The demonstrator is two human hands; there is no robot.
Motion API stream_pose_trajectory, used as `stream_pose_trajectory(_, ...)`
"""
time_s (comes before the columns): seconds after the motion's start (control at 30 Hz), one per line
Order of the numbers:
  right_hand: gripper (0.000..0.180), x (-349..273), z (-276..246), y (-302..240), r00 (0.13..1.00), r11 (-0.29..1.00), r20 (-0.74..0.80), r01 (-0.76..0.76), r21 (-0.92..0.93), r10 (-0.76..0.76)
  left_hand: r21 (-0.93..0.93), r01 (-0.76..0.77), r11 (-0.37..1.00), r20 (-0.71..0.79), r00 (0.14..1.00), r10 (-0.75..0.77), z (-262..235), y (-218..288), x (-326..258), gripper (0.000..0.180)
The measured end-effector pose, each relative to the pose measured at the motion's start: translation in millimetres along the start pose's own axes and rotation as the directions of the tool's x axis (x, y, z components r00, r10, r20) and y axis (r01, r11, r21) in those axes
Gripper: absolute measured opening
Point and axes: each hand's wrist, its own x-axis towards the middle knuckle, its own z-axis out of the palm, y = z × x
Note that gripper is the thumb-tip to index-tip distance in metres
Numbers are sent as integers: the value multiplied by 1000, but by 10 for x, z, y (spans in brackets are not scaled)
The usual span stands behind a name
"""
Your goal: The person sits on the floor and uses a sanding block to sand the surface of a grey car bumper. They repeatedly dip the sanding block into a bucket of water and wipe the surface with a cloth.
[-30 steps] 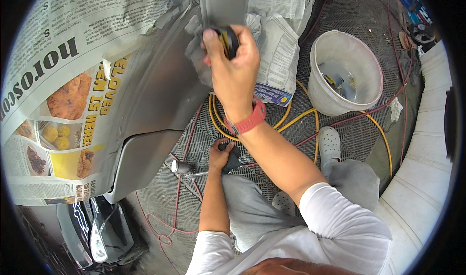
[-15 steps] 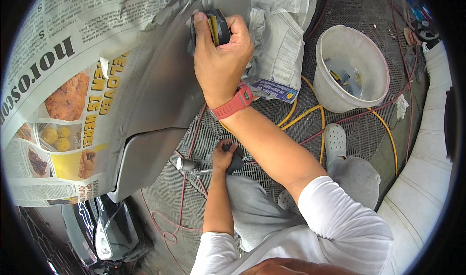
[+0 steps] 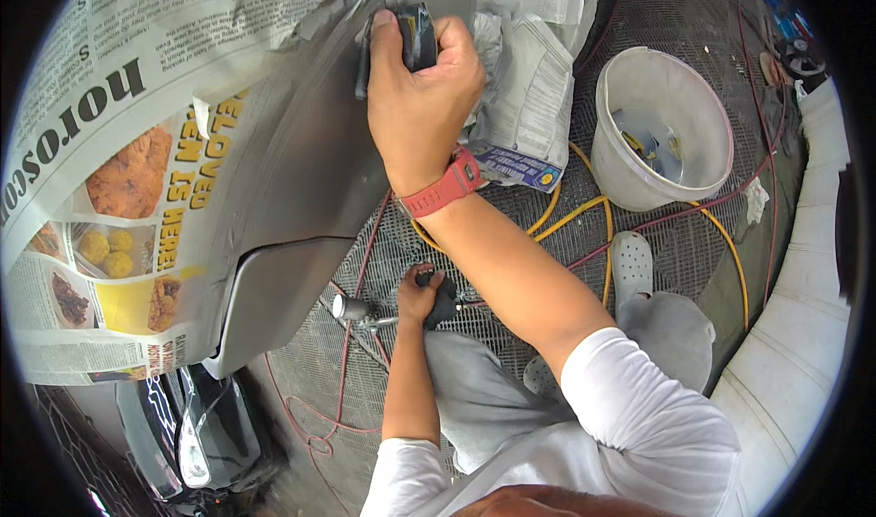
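— Where was the sanding block point(image 3: 418, 35)?
— At the far end of the grey car panel point(image 3: 301, 161), pressed flat on it, its long axis running near to far. The right hand point(image 3: 422, 97) sat on top of it, fingers point(image 3: 388, 38) curled shut around it, so the block lay directly under the palm.

— And the left hand point(image 3: 420, 291)?
— Nearer, low by the knees, wrapped closed around a dark tool, probably an air gun point(image 3: 392, 305); the view was too small to be sure.

— Anything in the way?
— Masking newspaper point(image 3: 109, 134) covered the panel's left side and bunched just right of the block. Well right stood a white bucket point(image 3: 630, 166), with yellow hose point(image 3: 584, 211) looping over the mesh floor point(image 3: 511, 216).
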Motion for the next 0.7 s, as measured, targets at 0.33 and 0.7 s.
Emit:
stream_pose_trajectory(0.33,35,-22,-125,25,997,999,82,17,-33,-14,-5,43,999,7,999,-43,-56,202,-88,44)
stream_pose_trajectory(0.7,25,-462,-2053,736,858,887,230,-423,-186,458,-298,-156,942,120,973,199,504,1310,146,36)
